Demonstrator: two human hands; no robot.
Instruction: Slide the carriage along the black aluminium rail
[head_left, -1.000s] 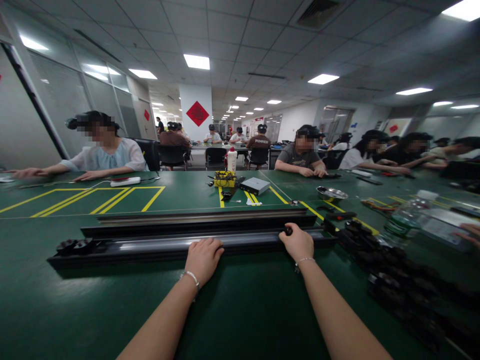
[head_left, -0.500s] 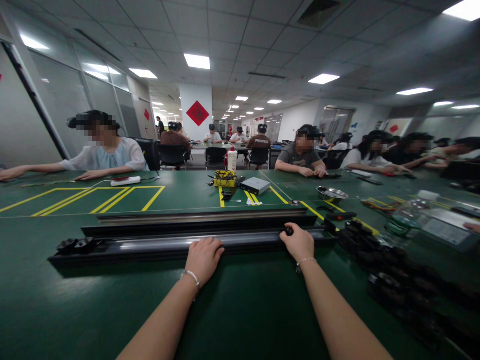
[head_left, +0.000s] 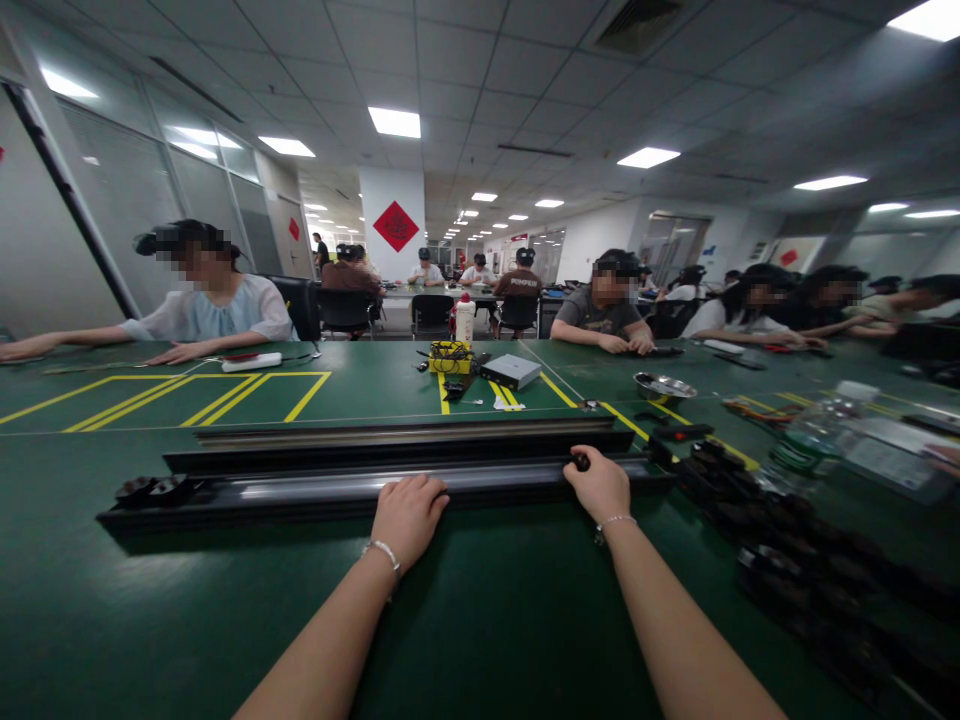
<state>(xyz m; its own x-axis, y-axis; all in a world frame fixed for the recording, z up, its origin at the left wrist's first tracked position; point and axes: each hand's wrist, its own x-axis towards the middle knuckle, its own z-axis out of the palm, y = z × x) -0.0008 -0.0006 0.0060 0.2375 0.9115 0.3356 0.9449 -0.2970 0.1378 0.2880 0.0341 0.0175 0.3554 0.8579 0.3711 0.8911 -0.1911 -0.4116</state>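
Note:
A long black rail [head_left: 300, 488] with a shiny curved top lies across the green table in front of me. Over its middle, my left hand [head_left: 407, 515] is closed, the fingers bent across the top and the fingertips hidden on the far side. Farther right on the same rail, my right hand [head_left: 602, 485] pinches a small black round part [head_left: 580, 462] between thumb and fingers. Dark small pieces [head_left: 154, 490] sit at the rail's left end. Directly behind stands another long dark strip [head_left: 405, 437], parallel to the rail.
To the right lie a heap of black parts [head_left: 795, 560], a clear plastic bottle [head_left: 817, 440] and a metal bowl [head_left: 664, 388]. Farther back are a grey box [head_left: 511, 371], a yellow box with cables [head_left: 450, 357] and a white bottle [head_left: 464, 320]. Other people sit around the table.
My right hand has shifted very slightly to the right with the small black round part. My left hand and the rail look the same.

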